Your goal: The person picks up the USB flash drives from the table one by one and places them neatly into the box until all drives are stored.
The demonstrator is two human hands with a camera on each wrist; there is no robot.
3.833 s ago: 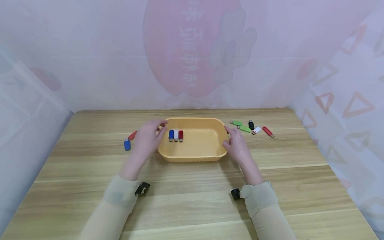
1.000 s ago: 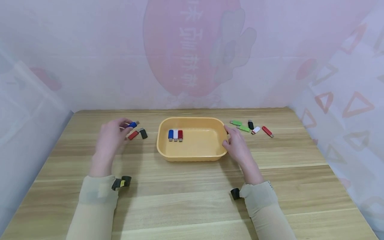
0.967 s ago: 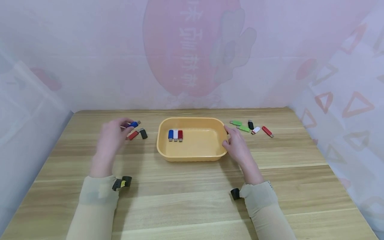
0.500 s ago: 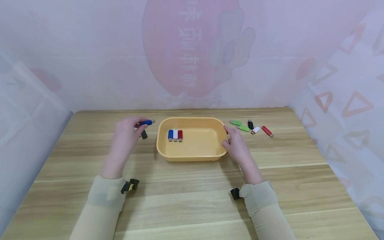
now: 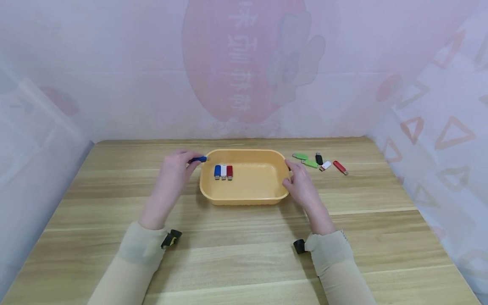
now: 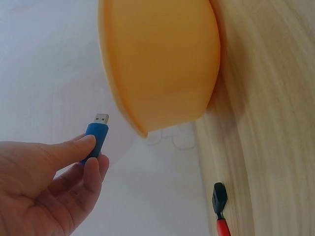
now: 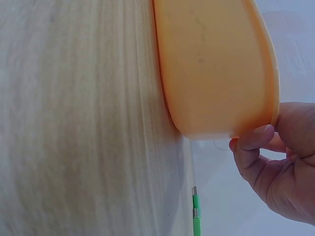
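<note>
On the worktop (image 5: 244, 237) the right hand (image 5: 303, 186) grips the yellow tray's (image 5: 244, 199) right rim with curled fingers. The left hand (image 5: 173, 176) pinches a blue USB stick (image 5: 198, 159) just above the tray's left rim. Beyond lie loose sticks (image 5: 319, 162).

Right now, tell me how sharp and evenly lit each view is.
Head view: soft, even light, faint shadows under the sleeves, the yellow tray crisp, the left hand slightly soft. Left wrist view: the blue USB stick sharp, the tray's underside and the table blurred. Right wrist view: wood grain smeared, the right hand fairly clear, background washed out.
</note>
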